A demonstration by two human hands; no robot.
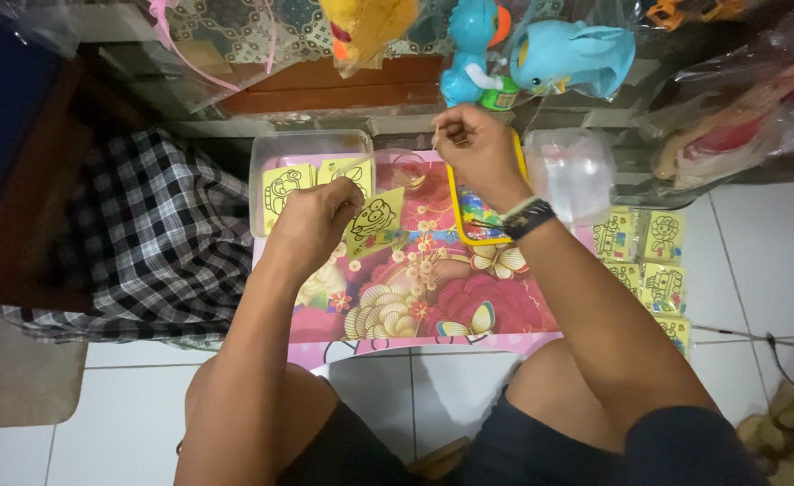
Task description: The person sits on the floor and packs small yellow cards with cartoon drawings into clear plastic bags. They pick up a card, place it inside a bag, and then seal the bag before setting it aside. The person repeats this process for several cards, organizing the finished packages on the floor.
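My left hand [311, 220] pinched a yellow card [374, 220] near the table's [505, 310] far-left corner — right hand [478, 148], raised, pinched a thin stick [434, 137].

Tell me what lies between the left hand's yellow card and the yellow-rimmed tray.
In the head view, only the pink floral tabletop shows between the yellow card and the yellow-rimmed tray; a small clear cup sits just above.

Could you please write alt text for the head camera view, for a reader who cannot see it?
Seen from above, a seated person's left hand holds a small yellow picture card on a low pink floral table, while the right hand pinches something thin I cannot make out above a yellow-rimmed tray. More yellow cards lie on the white tiled floor to the right.
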